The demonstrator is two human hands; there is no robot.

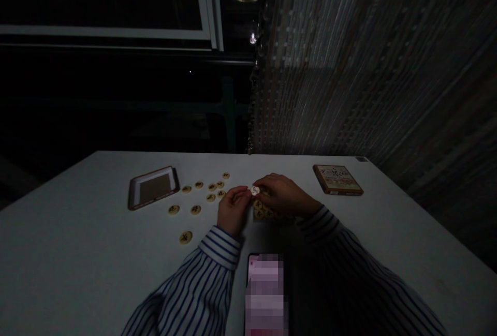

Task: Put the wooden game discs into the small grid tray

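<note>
From the head view I see one pale disc (pixel 255 190) held just above the table (pixel 77 253), pinched between the fingertips of the left hand (pixel 233 210) and the right hand (pixel 285 196). Both hands are closed small around it, though in this dim light I cannot tell which one bears the weight. The hold looks thin to me: a disc taken by its edge could flip out or drop onto the pile (pixel 264 213) lying under the right hand and knock it apart. The right sleeve hangs low there too and could drag those pieces. To the left, loose discs (pixel 212 187) lie scattered and well apart, with a tray (pixel 153 187) beyond them. A box (pixel 337 179) sits off to the right, and a phone (pixel 266 294) lies between the forearms, close to both cuffs.
</note>
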